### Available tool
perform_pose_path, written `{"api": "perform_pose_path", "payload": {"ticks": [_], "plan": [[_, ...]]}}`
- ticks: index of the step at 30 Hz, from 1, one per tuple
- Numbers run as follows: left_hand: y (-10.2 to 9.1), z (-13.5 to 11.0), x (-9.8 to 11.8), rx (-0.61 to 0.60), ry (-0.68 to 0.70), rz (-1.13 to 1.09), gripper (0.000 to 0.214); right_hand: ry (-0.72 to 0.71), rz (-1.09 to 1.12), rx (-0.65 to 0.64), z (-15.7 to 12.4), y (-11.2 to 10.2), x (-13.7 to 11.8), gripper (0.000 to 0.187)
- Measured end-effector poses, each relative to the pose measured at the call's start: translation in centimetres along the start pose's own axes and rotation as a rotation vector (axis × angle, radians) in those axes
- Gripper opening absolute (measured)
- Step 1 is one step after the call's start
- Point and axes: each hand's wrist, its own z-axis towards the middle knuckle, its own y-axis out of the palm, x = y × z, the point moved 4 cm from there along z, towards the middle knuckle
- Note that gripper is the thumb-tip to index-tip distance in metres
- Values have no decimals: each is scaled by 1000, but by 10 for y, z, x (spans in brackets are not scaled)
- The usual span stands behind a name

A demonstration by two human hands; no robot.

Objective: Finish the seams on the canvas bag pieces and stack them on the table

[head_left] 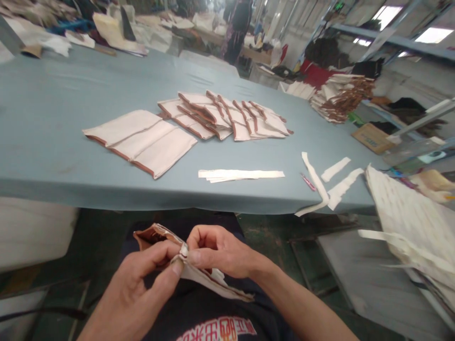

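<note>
Over my lap I hold a cream fabric panel [209, 279] with brown lining showing along its folded upper edge. My left hand [145, 274] pinches the panel's edge between thumb and forefinger. Right against it, my right hand [220, 251] is closed on the same edge, fingers curled and thumb pressed in. A small bunched white bit of the seam shows between the two thumbs. Whether the right fingers also hold something small is hidden.
On the blue-covered table [53, 156] lie a flat cream panel with brown edging [140, 142], an overlapping row of similar panels [245, 118], white strips [241, 175] and a small pink tool [307, 182]. More cream strips [401, 241] hang over the right side. A person [238, 28] stands far back.
</note>
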Motion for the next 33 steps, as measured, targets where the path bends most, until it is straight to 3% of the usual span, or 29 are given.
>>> {"api": "perform_pose_path", "payload": {"ticks": [6,11,17,20,29,33], "plan": [[0,-4,-10,18,7,-19,34,38,29,-65,4,1,8,62],[-4,-2,-4,24,21,-47,34,28,-7,-70,2,4,2,61],[-5,1,10,31,27,-73,30,-221,-482,149,-15,12,-24,29],[-2,3,9,64,-21,-63,31,-300,-567,203,-20,16,-26,16],[3,12,13,79,4,-106,35,-202,-627,334,-25,14,-20,10],[6,10,19,164,48,-70,40,-246,-709,418,-25,24,-18,9]]}}
